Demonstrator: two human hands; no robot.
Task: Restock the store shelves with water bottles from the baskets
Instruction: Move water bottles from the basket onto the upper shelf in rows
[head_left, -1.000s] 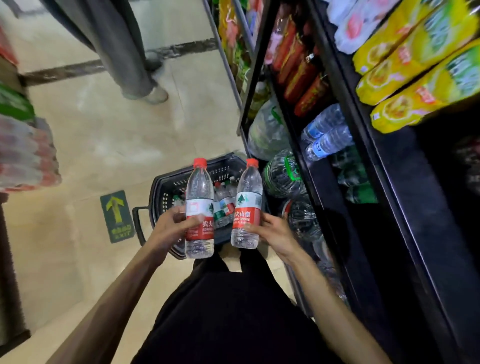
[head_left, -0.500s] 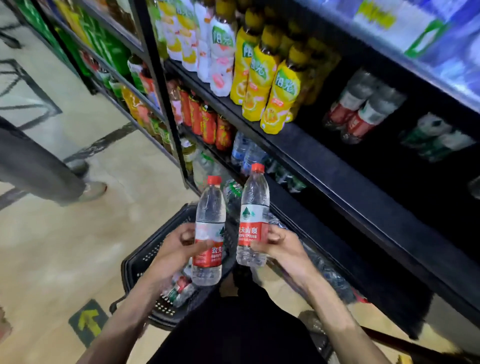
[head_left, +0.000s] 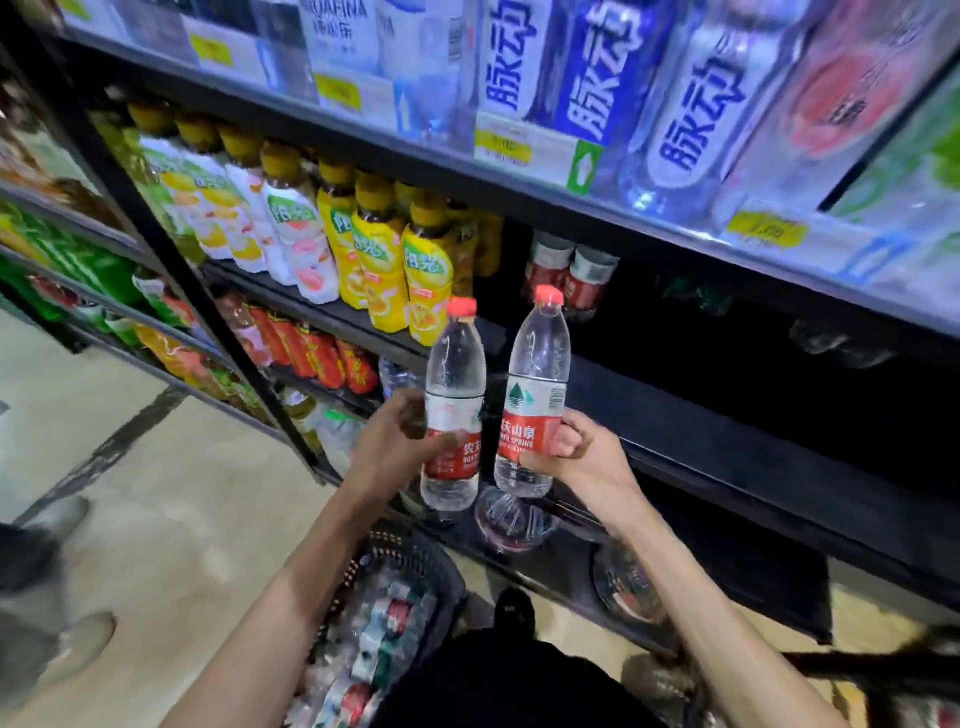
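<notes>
Black metal store shelving fills the upper and right part of the view and stands on a pale tiled floor. On the top shelf stand blue-labelled drink bottles behind yellow price tags. On the shelf below, yellow-capped tea bottles with yellow and white labels are packed in rows at the left. To their right the shelf is dark and mostly bare, with two red-labelled water bottles standing far back. Lower down at the left sits a row of red-labelled drinks. The left hand grips a clear water bottle with a red cap round its red and white label, thumb across the front and fingers curled behind. The right hand holds a second red-capped water bottle the same way, fingers wrapped round the red band of the label. Both bottles are upright, side by side and just apart, held in the air in front of the edge of the dark shelf, the right one a little higher. Below the arms, on the floor against the shelving, sits a black plastic basket holding more small water bottles lying in a heap. Just under the held bottles, a clear bottle lies on a low shelf with its base toward the camera. At the far left edge another person's light shoe shows, blurred.
</notes>
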